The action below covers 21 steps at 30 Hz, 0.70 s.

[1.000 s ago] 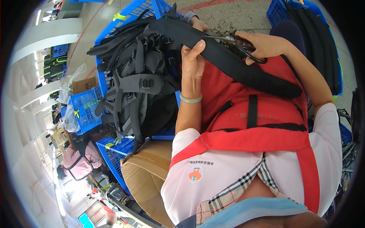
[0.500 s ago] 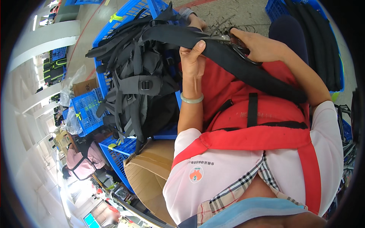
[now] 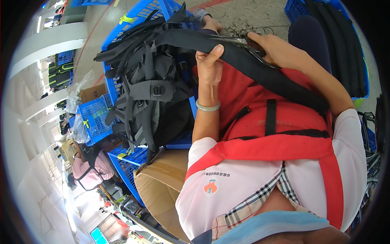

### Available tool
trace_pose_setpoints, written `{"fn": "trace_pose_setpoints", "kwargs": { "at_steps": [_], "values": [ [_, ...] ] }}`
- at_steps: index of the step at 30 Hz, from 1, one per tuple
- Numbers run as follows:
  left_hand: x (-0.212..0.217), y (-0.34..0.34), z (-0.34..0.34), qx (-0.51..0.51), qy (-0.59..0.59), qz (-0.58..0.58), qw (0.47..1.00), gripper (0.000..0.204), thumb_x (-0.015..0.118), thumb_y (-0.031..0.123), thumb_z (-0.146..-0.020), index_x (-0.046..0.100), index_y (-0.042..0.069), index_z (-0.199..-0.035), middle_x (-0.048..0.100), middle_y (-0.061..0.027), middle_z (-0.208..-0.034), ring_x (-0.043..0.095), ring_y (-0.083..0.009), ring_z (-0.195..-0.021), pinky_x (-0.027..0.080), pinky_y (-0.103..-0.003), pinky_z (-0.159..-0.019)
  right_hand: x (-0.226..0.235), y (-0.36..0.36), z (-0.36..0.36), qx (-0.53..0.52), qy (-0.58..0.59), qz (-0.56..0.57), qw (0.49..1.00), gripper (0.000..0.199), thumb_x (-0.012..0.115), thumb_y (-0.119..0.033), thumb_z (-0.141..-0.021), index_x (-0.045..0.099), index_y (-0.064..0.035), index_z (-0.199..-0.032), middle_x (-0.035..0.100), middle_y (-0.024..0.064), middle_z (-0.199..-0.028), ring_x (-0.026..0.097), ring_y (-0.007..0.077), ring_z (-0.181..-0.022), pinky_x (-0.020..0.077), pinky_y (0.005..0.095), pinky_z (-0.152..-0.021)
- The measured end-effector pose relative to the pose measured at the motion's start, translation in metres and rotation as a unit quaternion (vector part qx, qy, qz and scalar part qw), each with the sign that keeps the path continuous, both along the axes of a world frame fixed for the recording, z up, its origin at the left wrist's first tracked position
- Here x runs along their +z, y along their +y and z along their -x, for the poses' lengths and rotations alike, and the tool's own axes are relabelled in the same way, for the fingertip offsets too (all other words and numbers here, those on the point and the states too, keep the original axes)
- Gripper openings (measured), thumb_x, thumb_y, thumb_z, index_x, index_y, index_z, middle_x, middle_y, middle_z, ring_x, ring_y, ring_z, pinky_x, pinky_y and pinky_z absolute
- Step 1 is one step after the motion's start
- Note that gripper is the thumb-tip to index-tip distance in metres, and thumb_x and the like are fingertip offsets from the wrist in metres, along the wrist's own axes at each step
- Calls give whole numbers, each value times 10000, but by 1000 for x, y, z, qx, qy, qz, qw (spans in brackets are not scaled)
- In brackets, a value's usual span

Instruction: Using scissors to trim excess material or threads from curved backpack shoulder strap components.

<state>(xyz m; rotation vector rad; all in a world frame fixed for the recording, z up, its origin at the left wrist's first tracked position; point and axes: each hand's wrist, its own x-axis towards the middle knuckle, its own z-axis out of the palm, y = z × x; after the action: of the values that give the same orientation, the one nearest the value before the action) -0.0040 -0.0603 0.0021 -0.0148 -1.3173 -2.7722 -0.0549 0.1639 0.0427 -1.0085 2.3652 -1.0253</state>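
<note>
Strap held across the lap, scissors at its edge

The black strap [image 3: 243, 65] is gripped by the left hand [image 3: 209, 67], fingers curled shut around it, above the red apron [image 3: 260, 118]. Scissors [image 3: 254, 46] are held closed-fisted in the right hand [image 3: 280, 51], touching the strap. A backpack [image 3: 150, 93] is heaped in the blue crate [image 3: 134, 24] just beside.

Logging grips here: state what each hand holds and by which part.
Left hand grips the black padded strap by its edge near mid-length. Right hand holds scissors by the handles.
</note>
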Motion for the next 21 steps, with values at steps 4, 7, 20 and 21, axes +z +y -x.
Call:
{"fn": "trace_pose_setpoints", "kwargs": {
  "at_steps": [4, 7, 20, 21],
  "values": [
    [-5, 0, -2, 12, -12, -2, 1000, 206, 700, 20, -801, 654, 43, -1000, 682, -75, -968, 658, -203, -890, 534, -344, -842, -16, -2, 0, -17, -22, -3, 1000, 300, 646, -87, -795, 484, 6, -1029, 589, 259, -779, 578, 442, -758, 438, 460, -655],
    [0, 0, -3, 2, -17, -5, 1000, 222, 705, 37, -801, 646, 45, -1015, 674, -77, -977, 651, -203, -892, 532, -345, -847, -21, -2, -3, -20, 25, 55, 998, 247, 634, -128, -835, 488, 15, -974, 592, 252, -774, 578, 438, -737, 440, 454, -639],
    [8, -14, 6, 50, 0, -8, 999, 203, 713, -2, -782, 662, 53, -970, 674, -80, -953, 637, -203, -901, 506, -350, -887, 1, -17, 0, -31, 36, 6, 999, 569, 689, -121, -764, 391, -19, -1238, 578, 234, -1079, 567, 428, -971, 468, 441, -800],
    [9, -14, 6, 57, 3, -9, 998, 207, 714, 0, -782, 663, 57, -975, 674, -78, -958, 637, -203, -903, 505, -350, -887, 6, -18, 2, -19, 13, 1, 1000, 585, 695, -108, -743, 392, -9, -1234, 571, 232, -1091, 561, 420, -997, 466, 439, -825]
  ]
}}
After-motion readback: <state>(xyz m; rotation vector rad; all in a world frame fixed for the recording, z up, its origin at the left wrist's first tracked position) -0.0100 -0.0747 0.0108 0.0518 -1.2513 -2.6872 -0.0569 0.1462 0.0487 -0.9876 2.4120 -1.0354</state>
